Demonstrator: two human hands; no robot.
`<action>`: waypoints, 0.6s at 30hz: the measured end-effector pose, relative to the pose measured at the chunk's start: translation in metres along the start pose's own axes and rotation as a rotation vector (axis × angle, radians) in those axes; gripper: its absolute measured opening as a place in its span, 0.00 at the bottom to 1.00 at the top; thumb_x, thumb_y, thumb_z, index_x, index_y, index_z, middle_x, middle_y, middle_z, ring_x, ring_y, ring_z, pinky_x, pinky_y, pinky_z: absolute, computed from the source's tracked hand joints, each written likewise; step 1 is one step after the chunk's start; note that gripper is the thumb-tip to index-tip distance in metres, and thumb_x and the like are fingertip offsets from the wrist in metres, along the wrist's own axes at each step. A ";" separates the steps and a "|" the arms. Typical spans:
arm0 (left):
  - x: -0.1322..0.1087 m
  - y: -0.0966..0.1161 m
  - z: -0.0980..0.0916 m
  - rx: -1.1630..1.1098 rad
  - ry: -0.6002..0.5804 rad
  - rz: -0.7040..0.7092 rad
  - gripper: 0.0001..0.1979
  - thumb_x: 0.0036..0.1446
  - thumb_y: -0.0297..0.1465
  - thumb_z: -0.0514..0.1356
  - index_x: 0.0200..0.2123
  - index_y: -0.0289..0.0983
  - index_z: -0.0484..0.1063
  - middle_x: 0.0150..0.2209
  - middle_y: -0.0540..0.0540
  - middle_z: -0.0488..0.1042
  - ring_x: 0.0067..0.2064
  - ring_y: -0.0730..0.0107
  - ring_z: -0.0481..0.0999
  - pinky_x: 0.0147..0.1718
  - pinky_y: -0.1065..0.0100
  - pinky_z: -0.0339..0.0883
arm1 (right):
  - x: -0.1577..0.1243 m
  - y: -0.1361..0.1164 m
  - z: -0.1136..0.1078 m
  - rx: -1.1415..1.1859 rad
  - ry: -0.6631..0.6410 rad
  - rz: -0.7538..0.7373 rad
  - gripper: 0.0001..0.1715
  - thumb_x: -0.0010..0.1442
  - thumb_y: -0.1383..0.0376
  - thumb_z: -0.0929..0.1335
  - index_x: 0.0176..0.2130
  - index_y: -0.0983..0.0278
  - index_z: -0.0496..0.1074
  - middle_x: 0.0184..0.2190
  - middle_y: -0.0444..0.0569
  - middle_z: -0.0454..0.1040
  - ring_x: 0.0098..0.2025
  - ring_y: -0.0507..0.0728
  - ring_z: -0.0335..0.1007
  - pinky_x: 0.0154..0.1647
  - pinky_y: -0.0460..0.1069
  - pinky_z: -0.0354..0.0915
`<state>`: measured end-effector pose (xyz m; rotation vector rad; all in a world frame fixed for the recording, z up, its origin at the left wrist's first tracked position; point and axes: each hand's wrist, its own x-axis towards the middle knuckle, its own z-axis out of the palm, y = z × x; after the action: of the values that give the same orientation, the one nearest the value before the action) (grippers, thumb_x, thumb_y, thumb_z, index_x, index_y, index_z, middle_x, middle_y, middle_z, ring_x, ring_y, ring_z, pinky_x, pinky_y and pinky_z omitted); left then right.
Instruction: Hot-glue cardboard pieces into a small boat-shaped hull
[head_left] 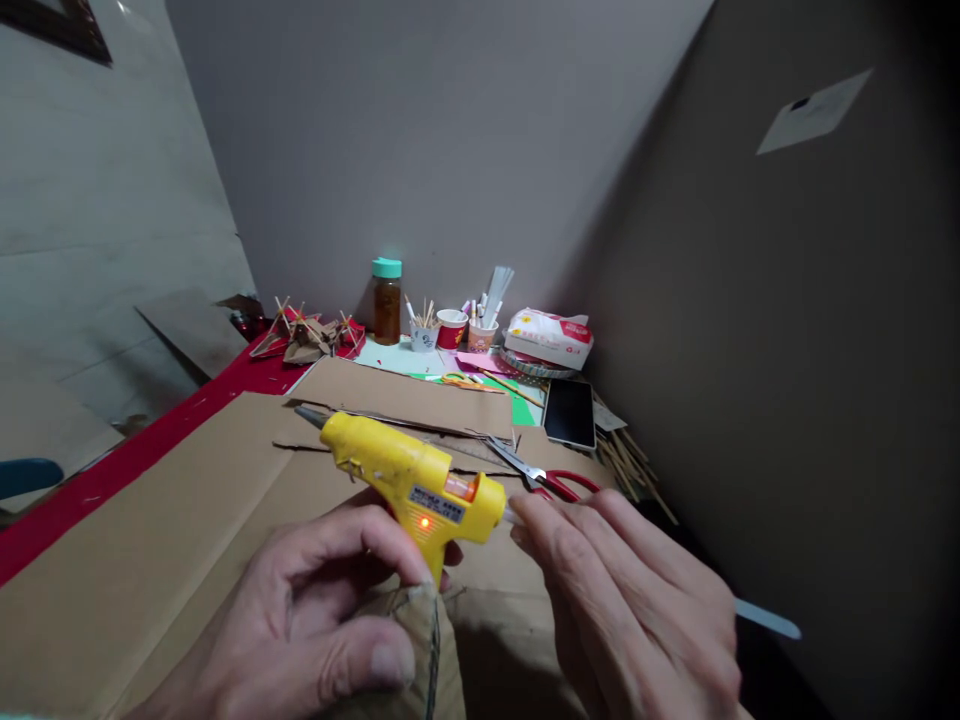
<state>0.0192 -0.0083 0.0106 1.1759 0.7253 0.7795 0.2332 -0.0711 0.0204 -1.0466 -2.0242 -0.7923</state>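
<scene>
A yellow hot glue gun (pixel 397 465) points its grey nozzle to the upper left, and an orange light glows on its side. My left hand (pixel 322 600) has its fingers around the gun's handle, with the thumb against a folded brown cardboard piece (pixel 431 655) below it. Behind the gun, my right hand (pixel 637 600) is closed, pinching a translucent glue stick (pixel 511 513) at the rear opening. A pale rod end (pixel 769 618) sticks out past the right hand; the palm hides whether it is the same stick.
Cardboard sheets (pixel 202 480) cover the table. Red-handled scissors (pixel 540 475) lie just beyond the right hand, near a dark tablet (pixel 570 413). Farther back stand a teal-lidded jar (pixel 387 305), several paper cups (pixel 452 330) and a tissue pack (pixel 551 338). Walls rise behind and right.
</scene>
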 end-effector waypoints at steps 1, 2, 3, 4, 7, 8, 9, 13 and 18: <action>0.000 0.000 0.001 -0.006 0.002 0.003 0.17 0.37 0.47 0.76 0.27 0.43 0.82 0.35 0.45 0.82 0.39 0.57 0.79 0.38 0.64 0.72 | 0.001 -0.001 0.000 -0.006 -0.006 0.004 0.10 0.63 0.82 0.66 0.45 0.83 0.74 0.32 0.64 0.80 0.34 0.62 0.77 0.32 0.56 0.70; 0.000 0.000 0.001 -0.013 0.005 0.004 0.17 0.37 0.47 0.77 0.26 0.43 0.82 0.34 0.45 0.82 0.38 0.58 0.79 0.38 0.64 0.72 | 0.002 -0.001 0.000 -0.013 -0.010 0.006 0.10 0.64 0.82 0.66 0.45 0.83 0.74 0.31 0.63 0.80 0.33 0.62 0.76 0.31 0.56 0.70; 0.001 0.001 0.002 -0.018 0.007 0.002 0.17 0.36 0.47 0.77 0.26 0.43 0.82 0.34 0.45 0.82 0.36 0.59 0.79 0.37 0.64 0.72 | 0.003 -0.002 0.000 -0.023 -0.014 0.008 0.10 0.64 0.82 0.65 0.45 0.83 0.74 0.31 0.63 0.80 0.33 0.62 0.77 0.32 0.56 0.70; 0.001 0.001 0.002 -0.017 0.009 0.001 0.17 0.35 0.47 0.77 0.26 0.43 0.82 0.32 0.46 0.81 0.35 0.60 0.79 0.36 0.65 0.72 | 0.003 -0.003 0.001 -0.031 -0.009 0.014 0.10 0.64 0.82 0.65 0.45 0.84 0.74 0.31 0.63 0.80 0.33 0.62 0.77 0.33 0.56 0.70; 0.000 0.002 0.001 -0.003 0.018 -0.007 0.17 0.36 0.47 0.77 0.26 0.43 0.82 0.29 0.46 0.80 0.32 0.63 0.78 0.33 0.67 0.71 | 0.003 -0.005 0.001 -0.041 -0.010 0.040 0.11 0.64 0.82 0.66 0.47 0.84 0.73 0.31 0.62 0.80 0.35 0.62 0.77 0.35 0.56 0.70; 0.000 0.002 0.001 -0.002 0.021 -0.012 0.17 0.36 0.47 0.77 0.26 0.43 0.82 0.30 0.46 0.80 0.31 0.64 0.77 0.32 0.67 0.71 | 0.003 -0.006 0.002 -0.043 -0.009 0.039 0.12 0.64 0.82 0.66 0.47 0.84 0.73 0.32 0.62 0.80 0.34 0.61 0.76 0.35 0.55 0.69; 0.000 0.001 0.000 -0.006 0.024 -0.014 0.17 0.36 0.47 0.77 0.26 0.42 0.82 0.30 0.46 0.80 0.30 0.65 0.77 0.31 0.68 0.71 | 0.003 -0.006 0.002 -0.046 -0.016 0.033 0.12 0.64 0.82 0.66 0.48 0.84 0.73 0.32 0.61 0.80 0.34 0.61 0.76 0.34 0.55 0.68; 0.000 0.000 -0.002 -0.035 0.034 0.008 0.17 0.36 0.45 0.77 0.27 0.42 0.82 0.26 0.49 0.77 0.27 0.69 0.75 0.28 0.72 0.69 | 0.003 -0.005 0.003 -0.053 -0.030 0.038 0.14 0.63 0.80 0.66 0.49 0.84 0.73 0.31 0.58 0.79 0.31 0.59 0.73 0.34 0.55 0.67; 0.002 0.001 -0.002 -0.021 0.014 -0.012 0.18 0.37 0.46 0.77 0.28 0.43 0.81 0.30 0.51 0.79 0.30 0.71 0.76 0.30 0.73 0.69 | 0.002 -0.004 -0.003 -0.039 -0.022 0.055 0.15 0.63 0.80 0.65 0.49 0.80 0.73 0.39 0.63 0.79 0.38 0.63 0.73 0.37 0.57 0.67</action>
<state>0.0186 -0.0057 0.0112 1.1474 0.7328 0.7845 0.2299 -0.0745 0.0228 -1.1329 -1.9972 -0.7973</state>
